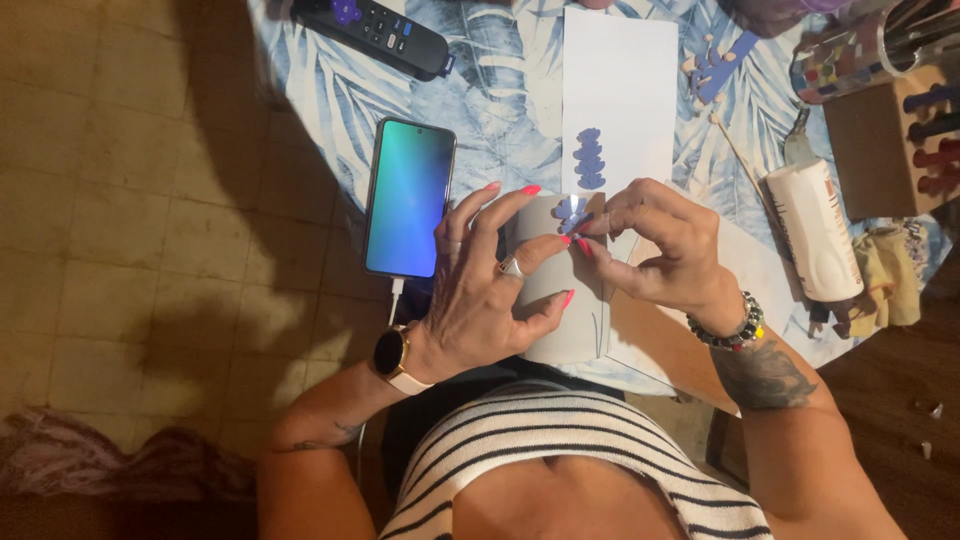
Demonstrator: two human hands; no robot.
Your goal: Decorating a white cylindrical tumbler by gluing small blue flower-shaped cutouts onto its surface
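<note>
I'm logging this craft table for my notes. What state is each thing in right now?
Phone: screen lit, cable plugged in.
Folded card: held by left hand.
Blue petal piece: pinched by right hand against the card.
White paper strip: flat, blue shapes on it.
Remote: lying untouched.
Glue bottle: lying on its side.

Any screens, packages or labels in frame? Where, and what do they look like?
Phone: left of the hands, on the tablecloth, screen lit blue-green, cable plugged in.
Smartwatch: left wrist, round dark face.
Tube: right side, white, lying down, reddish print.
Remote: top, black, buttoned.
</note>
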